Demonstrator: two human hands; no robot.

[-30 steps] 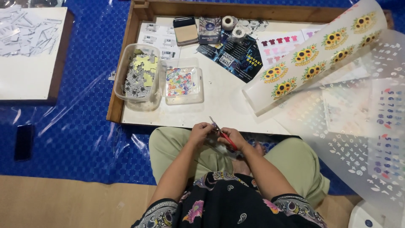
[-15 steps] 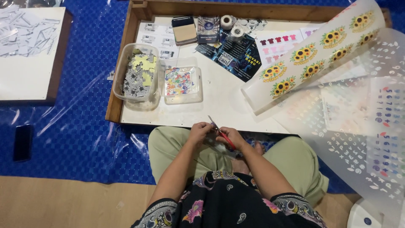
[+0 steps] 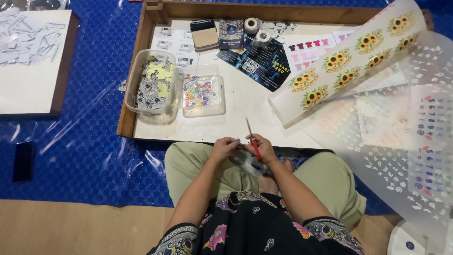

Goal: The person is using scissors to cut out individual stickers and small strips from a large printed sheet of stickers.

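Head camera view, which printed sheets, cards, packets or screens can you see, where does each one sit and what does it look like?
Sunflower sheet: long translucent film, yellow flowers, curling over the tray's right side.
Dark flyer: black-blue rectangle, tray top middle.
Small dark packet: upright rectangle, beside a tan pad.
Shirt chart: white sheet, pink and maroon shirts.
Symbol film: clear sheet, pale characters, far right.
Phone: black, screen dark, left floor.

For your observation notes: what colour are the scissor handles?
Red, on the scissors in the right hand; head view.
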